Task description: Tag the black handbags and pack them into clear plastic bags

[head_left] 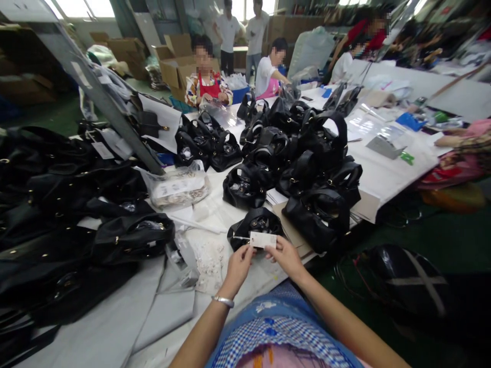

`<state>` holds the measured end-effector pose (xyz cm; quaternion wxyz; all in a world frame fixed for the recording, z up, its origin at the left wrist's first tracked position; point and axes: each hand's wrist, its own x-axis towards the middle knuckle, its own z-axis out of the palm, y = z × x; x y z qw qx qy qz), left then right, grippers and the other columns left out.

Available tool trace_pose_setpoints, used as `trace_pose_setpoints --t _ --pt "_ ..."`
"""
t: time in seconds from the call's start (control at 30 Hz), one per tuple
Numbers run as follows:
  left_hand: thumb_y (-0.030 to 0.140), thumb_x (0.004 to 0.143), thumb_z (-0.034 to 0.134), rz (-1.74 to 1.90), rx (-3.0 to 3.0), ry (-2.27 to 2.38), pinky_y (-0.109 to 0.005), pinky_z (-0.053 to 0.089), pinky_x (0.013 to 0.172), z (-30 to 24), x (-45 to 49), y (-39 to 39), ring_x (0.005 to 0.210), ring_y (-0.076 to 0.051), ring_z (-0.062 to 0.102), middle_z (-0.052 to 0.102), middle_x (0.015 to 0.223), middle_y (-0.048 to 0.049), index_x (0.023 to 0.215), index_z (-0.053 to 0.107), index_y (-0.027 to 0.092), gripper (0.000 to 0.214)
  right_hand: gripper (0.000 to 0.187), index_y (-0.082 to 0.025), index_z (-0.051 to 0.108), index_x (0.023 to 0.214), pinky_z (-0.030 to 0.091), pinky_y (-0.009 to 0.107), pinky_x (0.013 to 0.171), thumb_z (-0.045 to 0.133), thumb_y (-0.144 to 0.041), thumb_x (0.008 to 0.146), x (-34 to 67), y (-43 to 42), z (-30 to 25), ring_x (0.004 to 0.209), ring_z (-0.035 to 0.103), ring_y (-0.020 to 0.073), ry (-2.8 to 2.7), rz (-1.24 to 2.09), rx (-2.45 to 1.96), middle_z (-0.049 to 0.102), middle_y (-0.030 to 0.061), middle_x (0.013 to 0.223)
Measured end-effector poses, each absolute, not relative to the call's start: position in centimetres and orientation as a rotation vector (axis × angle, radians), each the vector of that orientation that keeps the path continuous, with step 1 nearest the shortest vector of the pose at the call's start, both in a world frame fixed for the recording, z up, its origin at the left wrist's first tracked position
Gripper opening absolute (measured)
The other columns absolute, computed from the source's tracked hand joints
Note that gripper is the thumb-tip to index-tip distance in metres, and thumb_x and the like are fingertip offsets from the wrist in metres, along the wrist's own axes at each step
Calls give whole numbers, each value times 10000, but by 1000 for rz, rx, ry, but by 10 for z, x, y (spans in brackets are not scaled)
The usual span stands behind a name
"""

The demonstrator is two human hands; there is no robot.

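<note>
Between my two hands is a small white hang tag [263, 239] with a thin string running from its left end. My right hand [282, 255] pinches the tag's lower right corner. Fingers closed, my left hand [241, 261] is at the tag's lower left corner, by the string end; what exactly is between its fingertips is too small to make out. Just behind the tag sits a black handbag [245, 223] with its handle up and gold-coloured fittings, partly hidden by the tag and my fingers.
Many black handbags [314, 214] crowd the white table ahead, and more bags [69, 194] are heaped at left. A clear plastic bag [178, 186] of small parts and loose white tags [209, 258] lie nearby. A metal post [103, 97] slants at left. Co-workers [207, 84] sit opposite.
</note>
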<state>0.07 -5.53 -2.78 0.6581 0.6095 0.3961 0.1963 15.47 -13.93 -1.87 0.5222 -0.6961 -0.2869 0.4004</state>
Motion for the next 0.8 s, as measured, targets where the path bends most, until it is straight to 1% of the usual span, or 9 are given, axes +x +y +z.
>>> trace_pose_setpoints --t 0.1,0.17,0.27,0.37,0.43,0.5,0.6,0.7,0.8 --pt "381 926 476 556 1780 970 -346 555 770 -21 1 -48 862 -212 673 716 933 -78 1001 668 194 278 303 -149 633 939 513 220 464 673 -372 738 174 -128 -25 540 661 147 -619 998 -1623 721 46 746" --pt "287 936 466 672 1999 948 -370 530 883 -17 5 -46 980 -211 651 694 1050 -83 1050 644 207 227 314 -139 639 871 522 231 475 683 -411 720 179 -119 -32 532 658 149 -582 1069 -1596 706 45 683" --pt "148 925 444 662 2302 782 -409 466 1026 -19 18 -45 1204 -217 553 609 1272 -103 1183 590 209 303 369 -131 650 883 520 240 478 667 -464 724 181 -111 -43 530 656 148 -577 1136 -1567 713 63 700" --pt "55 888 454 495 2561 696 -468 441 1059 -26 37 -44 1304 -262 471 537 1365 -153 1247 551 165 388 391 -140 668 940 469 216 440 641 -482 752 183 -109 -47 517 641 141 -620 1153 -1546 724 67 755" --pt "29 871 471 407 2680 727 -488 442 1053 -27 47 -43 1310 -292 461 522 1368 -198 1252 540 123 398 367 -173 683 992 459 221 464 603 -475 801 189 -111 -47 551 644 149 -764 1078 -1601 730 58 790" --pt "27 870 480 329 2775 756 -485 447 1045 -25 54 -42 1299 -305 471 524 1359 -218 1243 541 99 384 334 -226 692 1048 473 245 539 554 -463 856 198 -116 -44 635 666 177 -1025 911 -1786 733 50 799" --pt "37 877 487 209 2898 744 -459 462 1031 -19 59 -42 1280 -303 491 537 1352 -200 1232 545 98 365 348 -299 662 1159 469 278 615 530 -472 888 213 -122 -38 737 688 225 -1439 677 -2144 736 62 809" --pt "57 887 494 81 2964 729 -423 470 1026 -16 60 -44 1260 -284 512 538 1357 -180 1259 523 105 377 415 -337 593 1260 468 307 631 488 -523 904 223 -128 -33 757 698 262 -1667 630 -2339 740 80 836" --pt "73 900 483 -55 2956 815 -373 468 1026 -14 61 -47 1227 -254 543 550 1340 -179 1293 491 101 394 455 -356 526 1329 475 332 639 394 -548 938 225 -134 -30 770 701 283 -1698 624 -2420 742 89 852"
